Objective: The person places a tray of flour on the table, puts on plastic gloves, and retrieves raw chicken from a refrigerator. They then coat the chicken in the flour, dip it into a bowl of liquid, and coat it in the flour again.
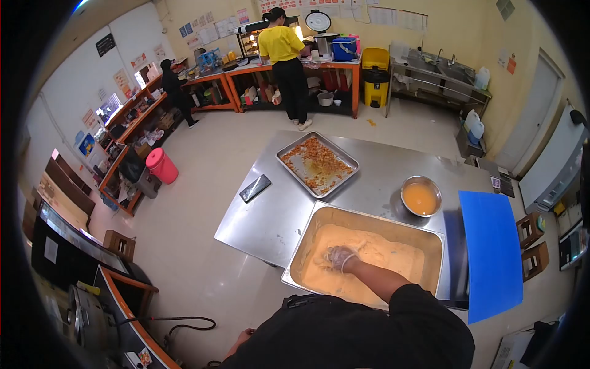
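Observation:
My right hand (342, 258), in a clear plastic glove, is down in the orange-tinted flour (393, 253) that covers the bottom of a deep steel pan (434, 270). Its fingers look curled and coated with the powder; whatever they hold is hidden. My left hand (244, 337) hangs low beside my body, away from the table, with its fingers mostly hidden by my black clothing. Just beyond the pan, a steel bowl of orange liquid (421, 198) stands at the right. A shallow tray (351, 170) with reddish-brown crumbs and bits lies farther back.
A phone (255, 188) lies on the steel table (246, 224). A blue board (491, 255) stands along its right side. A person in a yellow shirt (281, 43) works at the back counter, another in black (174, 92) at the left. A pink bin (161, 166) is on the floor.

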The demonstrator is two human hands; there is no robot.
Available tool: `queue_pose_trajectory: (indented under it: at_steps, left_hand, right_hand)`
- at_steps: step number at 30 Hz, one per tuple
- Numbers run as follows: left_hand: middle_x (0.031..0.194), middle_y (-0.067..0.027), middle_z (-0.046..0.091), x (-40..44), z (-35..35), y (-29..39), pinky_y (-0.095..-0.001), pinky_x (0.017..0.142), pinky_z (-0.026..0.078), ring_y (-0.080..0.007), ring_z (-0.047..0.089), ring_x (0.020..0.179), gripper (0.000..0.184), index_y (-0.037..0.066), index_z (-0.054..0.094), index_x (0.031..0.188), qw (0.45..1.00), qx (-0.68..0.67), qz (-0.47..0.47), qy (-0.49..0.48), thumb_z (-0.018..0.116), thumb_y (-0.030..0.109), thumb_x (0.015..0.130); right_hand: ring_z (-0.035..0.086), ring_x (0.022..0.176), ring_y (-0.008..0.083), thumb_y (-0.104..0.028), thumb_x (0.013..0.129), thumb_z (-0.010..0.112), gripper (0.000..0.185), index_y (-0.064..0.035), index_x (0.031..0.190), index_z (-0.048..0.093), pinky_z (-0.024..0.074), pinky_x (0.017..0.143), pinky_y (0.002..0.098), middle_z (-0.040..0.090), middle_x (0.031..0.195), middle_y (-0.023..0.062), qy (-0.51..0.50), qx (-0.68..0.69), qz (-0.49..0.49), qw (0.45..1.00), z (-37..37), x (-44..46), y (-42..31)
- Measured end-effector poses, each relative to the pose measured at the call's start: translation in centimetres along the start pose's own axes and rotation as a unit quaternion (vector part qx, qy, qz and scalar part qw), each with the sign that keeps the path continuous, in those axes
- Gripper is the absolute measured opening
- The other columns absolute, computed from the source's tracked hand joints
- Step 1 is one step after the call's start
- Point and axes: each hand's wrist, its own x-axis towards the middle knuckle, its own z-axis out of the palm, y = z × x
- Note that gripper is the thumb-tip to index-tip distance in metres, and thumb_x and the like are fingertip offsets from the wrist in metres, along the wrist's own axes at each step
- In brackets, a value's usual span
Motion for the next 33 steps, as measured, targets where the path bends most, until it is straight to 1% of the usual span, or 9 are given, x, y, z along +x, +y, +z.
queue_pose_trajectory:
  at_steps: [5,7,11,17,21,23,26,29,33]
  left_hand:
    - [0.089,-0.0085,0.067,2.2,0.5,-2.2,-0.0302,0.076,0.049,-0.0162,0.063,0.081,0.033,0.001,0.062,0.104,0.997,-0.007,0.055,0.061,0.065,0.027,0.083]
    - [0.088,-0.0085,0.067,2.0,0.5,-2.1,-0.0305,0.076,0.049,-0.0160,0.063,0.082,0.033,0.001,0.062,0.104,0.994,-0.083,0.055,0.043,0.064,0.027,0.084]
    - [0.089,-0.0086,0.067,4.7,2.0,-5.7,-0.0296,0.074,0.049,-0.0159,0.062,0.081,0.031,0.001,0.062,0.103,0.996,-0.045,0.061,0.043,0.064,0.026,0.085]
    - [0.090,-0.0092,0.066,2.6,2.3,-5.7,-0.0282,0.072,0.048,-0.0152,0.061,0.079,0.033,-0.001,0.061,0.104,0.996,-0.085,-0.006,-0.016,0.065,0.026,0.084]
    - [0.091,-0.0101,0.066,1.7,1.1,-3.7,-0.0299,0.072,0.050,-0.0178,0.063,0.080,0.034,-0.001,0.061,0.106,0.998,-0.057,0.012,0.004,0.064,0.026,0.085]
    - [0.092,-0.0104,0.067,1.6,0.4,-2.5,-0.0310,0.072,0.050,-0.0193,0.064,0.081,0.034,0.000,0.060,0.107,0.998,0.016,0.045,0.050,0.064,0.026,0.085]
    - [0.094,-0.0092,0.067,-1.7,-0.2,1.9,-0.0316,0.073,0.050,-0.0201,0.065,0.083,0.036,0.000,0.060,0.108,0.992,-0.104,0.019,0.068,0.064,0.028,0.085]
    - [0.093,-0.0091,0.067,-0.5,0.1,0.3,-0.0301,0.075,0.050,-0.0194,0.064,0.084,0.037,0.001,0.060,0.110,0.991,-0.108,0.067,0.049,0.063,0.029,0.086]
    - [0.095,-0.0108,0.066,0.2,0.4,-0.5,-0.0296,0.077,0.049,-0.0197,0.064,0.083,0.037,0.001,0.060,0.109,1.000,-0.011,-0.030,0.000,0.063,0.029,0.086]
  right_hand:
    - [0.061,0.097,0.0345,-0.045,0.083,0.051,0.049,-0.0088,0.116,0.057,0.0467,0.085,0.0416,0.064,0.103,0.0205,-0.058,0.174,0.127,0.975,-1.9,-0.5,1.1]
    - [0.058,0.101,0.0350,-0.049,0.081,0.053,0.055,-0.0091,0.118,0.055,0.0451,0.088,0.0407,0.063,0.107,0.0196,-0.042,0.169,0.091,0.980,2.6,0.6,5.6]
    - [0.054,0.107,0.0347,-0.052,0.076,0.059,0.061,-0.0096,0.119,0.054,0.0406,0.092,0.0412,0.061,0.111,0.0185,0.068,0.059,0.146,0.985,-0.6,-6.1,3.5]
    - [0.056,0.100,0.0364,-0.056,0.073,0.060,0.062,-0.0026,0.105,0.062,0.0404,0.092,0.0438,0.062,0.097,0.0185,0.109,-0.051,0.048,0.992,5.0,-7.1,4.8]
    - [0.060,0.093,0.0353,-0.059,0.072,0.061,0.069,0.0017,0.105,0.063,0.0462,0.084,0.0427,0.064,0.093,0.0191,-0.007,0.083,0.139,0.987,4.8,-3.8,6.6]
    - [0.061,0.090,0.0345,-0.059,0.073,0.061,0.070,0.0015,0.107,0.062,0.0484,0.080,0.0424,0.065,0.093,0.0195,-0.065,0.166,0.211,0.961,-2.1,-4.4,4.4]
    - [0.061,0.097,0.0331,-0.061,0.075,0.056,0.069,-0.0021,0.109,0.062,0.0477,0.082,0.0416,0.064,0.102,0.0211,-0.053,0.260,0.205,0.942,-0.3,-2.4,6.9]
    - [0.058,0.103,0.0314,-0.066,0.072,0.057,0.072,-0.0095,0.117,0.059,0.0468,0.084,0.0396,0.059,0.114,0.0188,-0.045,0.127,0.069,0.989,-1.9,-1.3,4.7]
    - [0.054,0.110,0.0289,-0.064,0.074,0.057,0.071,-0.0155,0.126,0.052,0.0463,0.084,0.0366,0.052,0.126,0.0150,0.111,-0.133,-0.099,0.980,-0.8,-2.9,0.6]
